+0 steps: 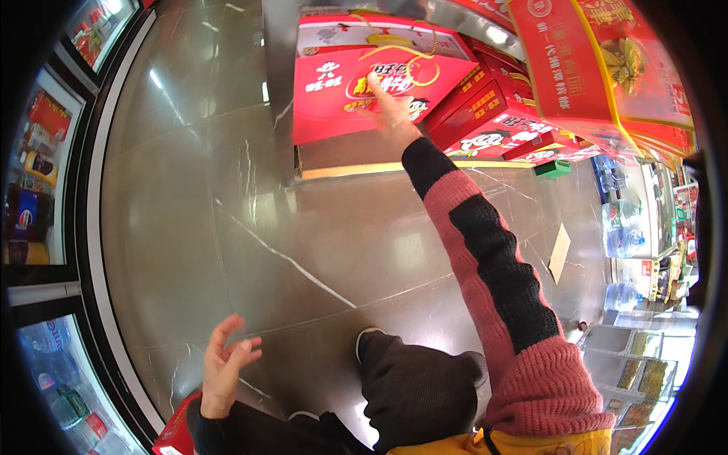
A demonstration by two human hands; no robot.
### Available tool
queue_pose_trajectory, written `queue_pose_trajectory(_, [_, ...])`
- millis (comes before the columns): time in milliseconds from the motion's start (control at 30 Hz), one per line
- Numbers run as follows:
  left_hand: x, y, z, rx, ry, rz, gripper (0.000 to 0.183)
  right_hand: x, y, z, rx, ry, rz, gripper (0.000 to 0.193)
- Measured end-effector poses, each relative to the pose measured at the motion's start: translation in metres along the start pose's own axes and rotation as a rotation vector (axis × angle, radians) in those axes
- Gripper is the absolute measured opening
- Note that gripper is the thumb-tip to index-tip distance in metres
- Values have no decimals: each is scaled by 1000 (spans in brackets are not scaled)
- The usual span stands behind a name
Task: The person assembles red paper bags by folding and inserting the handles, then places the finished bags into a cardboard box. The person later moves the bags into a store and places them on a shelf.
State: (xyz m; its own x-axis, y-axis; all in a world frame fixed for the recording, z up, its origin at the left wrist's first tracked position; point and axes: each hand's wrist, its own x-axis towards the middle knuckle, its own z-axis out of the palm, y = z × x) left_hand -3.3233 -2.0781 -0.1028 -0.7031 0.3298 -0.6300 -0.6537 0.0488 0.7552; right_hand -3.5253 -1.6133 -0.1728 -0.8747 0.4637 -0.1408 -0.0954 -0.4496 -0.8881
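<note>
My right arm, in a pink and black knit sleeve, stretches forward to a low shelf. There my right hand (392,114) lies over the front of a red gift box (322,114) with a gold cord handle (428,72). Its fingers are spread and grip nothing; whether they touch the box I cannot tell. More red gift boxes (489,114) stand to the right of it. At the lower left, my left hand (224,368) hangs over the floor with loosely bent fingers apart, holding nothing. A red object (176,431) shows partly beside my left forearm.
Glass-door coolers (83,292) with bottled drinks line the left. Red and gold bags (576,68) overhang at the upper right. A small green box (552,168) and a cardboard piece (560,254) lie on the tiled floor (288,227). Water packs (623,227) stand farther right.
</note>
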Motion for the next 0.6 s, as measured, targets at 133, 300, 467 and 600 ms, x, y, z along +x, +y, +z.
queue_pose_trajectory(133, [-15, 1, -28, 63, 234, 303, 46, -13, 1, -26, -690, -109, -452, 80])
queue_pose_trajectory(300, [-121, -30, -115, 354, 802, 451, 42, -64, 15, -28, -605, -402, 287, 61])
queue_pose_trajectory(467, [-251, -94, -190, 421, 1205, 275, 40, -127, 64, 80, -1020, -599, 541, 25])
queue_pose_trajectory(600, [-319, -156, -201, 405, 1368, 123, 46, -198, 100, 179, -1037, -1015, 477, 26])
